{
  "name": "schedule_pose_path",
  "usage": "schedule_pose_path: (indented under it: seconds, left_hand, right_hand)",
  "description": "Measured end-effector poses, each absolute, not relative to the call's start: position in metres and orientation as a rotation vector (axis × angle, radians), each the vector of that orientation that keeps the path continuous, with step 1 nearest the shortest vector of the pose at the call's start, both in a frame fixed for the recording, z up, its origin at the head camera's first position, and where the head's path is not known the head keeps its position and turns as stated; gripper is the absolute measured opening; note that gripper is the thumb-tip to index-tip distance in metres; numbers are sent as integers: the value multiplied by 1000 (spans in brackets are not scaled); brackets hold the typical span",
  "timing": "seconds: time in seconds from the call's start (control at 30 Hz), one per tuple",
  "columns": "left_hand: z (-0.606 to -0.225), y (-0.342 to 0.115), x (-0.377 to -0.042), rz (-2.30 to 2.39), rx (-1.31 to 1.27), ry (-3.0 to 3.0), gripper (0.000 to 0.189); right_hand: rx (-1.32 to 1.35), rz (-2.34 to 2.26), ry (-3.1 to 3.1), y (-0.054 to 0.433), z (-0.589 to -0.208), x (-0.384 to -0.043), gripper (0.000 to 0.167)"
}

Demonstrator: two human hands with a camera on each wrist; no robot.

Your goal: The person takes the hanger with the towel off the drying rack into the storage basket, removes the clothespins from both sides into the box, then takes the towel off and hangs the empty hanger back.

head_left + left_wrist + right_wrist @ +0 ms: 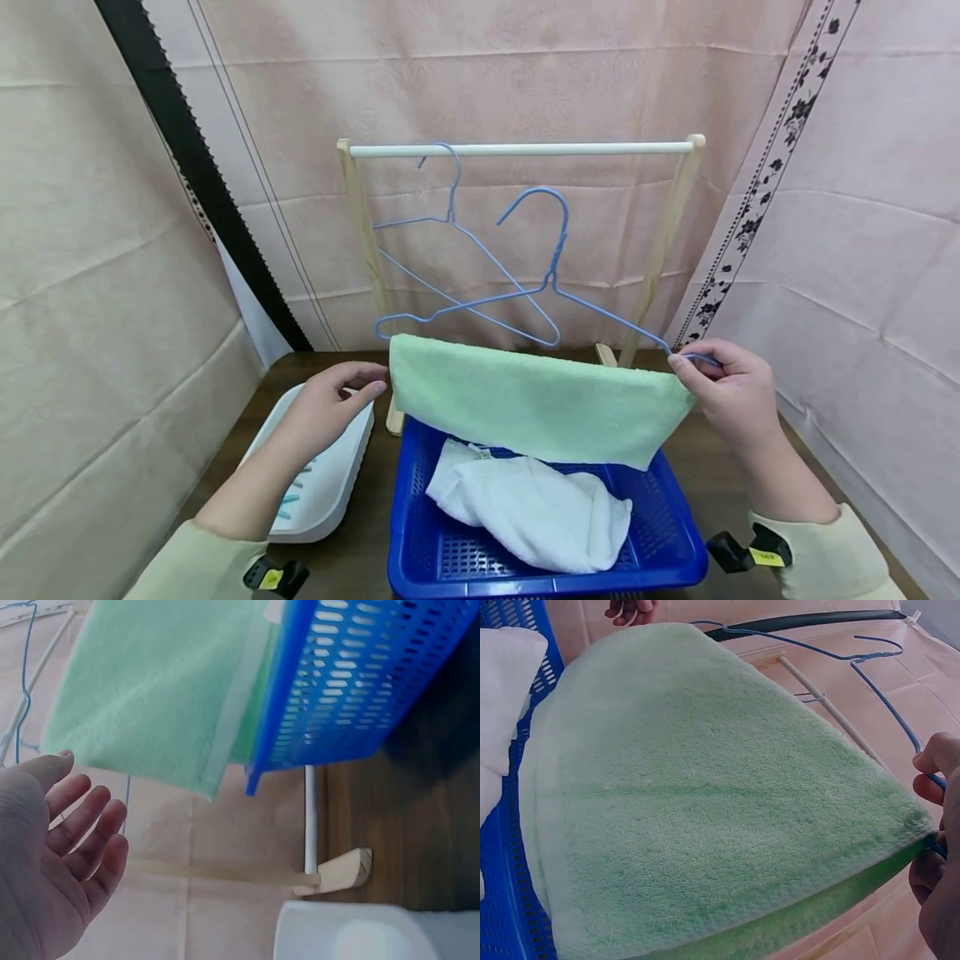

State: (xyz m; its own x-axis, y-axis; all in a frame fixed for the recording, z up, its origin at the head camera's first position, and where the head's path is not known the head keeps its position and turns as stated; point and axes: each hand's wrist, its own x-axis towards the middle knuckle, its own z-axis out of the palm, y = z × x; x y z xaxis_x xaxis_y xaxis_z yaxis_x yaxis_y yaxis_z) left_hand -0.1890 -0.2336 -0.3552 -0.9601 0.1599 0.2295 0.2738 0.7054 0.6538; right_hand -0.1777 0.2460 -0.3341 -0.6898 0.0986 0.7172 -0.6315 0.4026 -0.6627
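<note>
My right hand (731,387) pinches the right end of a blue wire hanger (558,250), its hook pointing up. Over the hanger's lower bar hangs a folded light green towel (540,400), its right corner right at my fingers in the right wrist view. At the towel's left end is my left hand (337,404), fingers loosely bent and holding nothing; in the left wrist view its thumb tip overlaps the towel's edge. Below the towel, a crumpled white cloth (532,508) lies in a blue plastic basket (405,533).
Behind stands a rack with a white rail (525,150) and wooden posts (663,242). A second blue hanger (453,187) hangs from the rail's left part. A white plastic container (337,483) sits left of the basket on the brown table (232,454). Pale curtains (480,83) surround it.
</note>
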Motion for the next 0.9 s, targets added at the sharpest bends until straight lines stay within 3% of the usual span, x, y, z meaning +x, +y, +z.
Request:
schedule_pose_path:
  seconds: [0.9]
  left_hand:
    - [-351,-196,-196,-1474,-221,-2529,36]
  right_hand:
    - [444,1397,-1900,249,-335,-180,16]
